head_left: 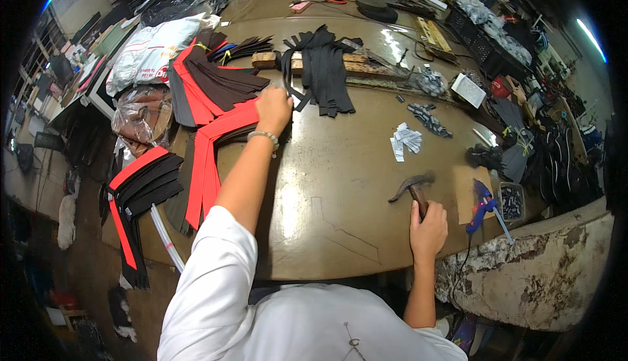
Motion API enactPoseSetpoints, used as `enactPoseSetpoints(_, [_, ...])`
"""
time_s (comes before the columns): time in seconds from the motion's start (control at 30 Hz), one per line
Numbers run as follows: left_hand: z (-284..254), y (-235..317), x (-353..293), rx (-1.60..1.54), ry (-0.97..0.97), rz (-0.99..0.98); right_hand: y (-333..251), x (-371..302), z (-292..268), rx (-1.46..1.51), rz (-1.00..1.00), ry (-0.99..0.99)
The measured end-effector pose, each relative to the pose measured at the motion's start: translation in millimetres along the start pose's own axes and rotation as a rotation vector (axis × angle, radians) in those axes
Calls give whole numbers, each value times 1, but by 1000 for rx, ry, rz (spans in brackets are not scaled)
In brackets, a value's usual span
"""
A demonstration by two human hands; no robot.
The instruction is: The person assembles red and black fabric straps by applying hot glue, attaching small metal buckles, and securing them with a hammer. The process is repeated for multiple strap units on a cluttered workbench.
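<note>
Closed right hand [429,231] holds a brown-handled metal hammer [417,193], curled left hand [274,108] touches red-and-dark strips [227,123], hold unclear, work seemingly unfinished

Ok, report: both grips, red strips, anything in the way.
Left grip on red strips, right end. Right grip closed on hammer. Nearby: white tags beyond hammer, blue glue gun right of it.

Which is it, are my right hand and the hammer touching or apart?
Touching: the head view shows your right hand closed around the lower end of the hammer.
</note>
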State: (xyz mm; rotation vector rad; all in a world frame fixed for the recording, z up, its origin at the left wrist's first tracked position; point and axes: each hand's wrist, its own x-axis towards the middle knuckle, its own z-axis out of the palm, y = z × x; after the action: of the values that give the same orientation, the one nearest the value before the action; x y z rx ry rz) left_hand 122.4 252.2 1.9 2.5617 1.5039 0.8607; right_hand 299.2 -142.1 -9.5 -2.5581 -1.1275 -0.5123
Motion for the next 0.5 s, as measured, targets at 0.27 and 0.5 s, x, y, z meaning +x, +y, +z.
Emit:
enactPoseSetpoints(0.27, [-41, -55, 17, -688, 57, -280, -1, 4, -3, -96, -24, -89])
enactPoseSetpoints(0.5, [-110, -20, -93, -1145, -106, -594, -104, 7, -30, 1259, 21, -388])
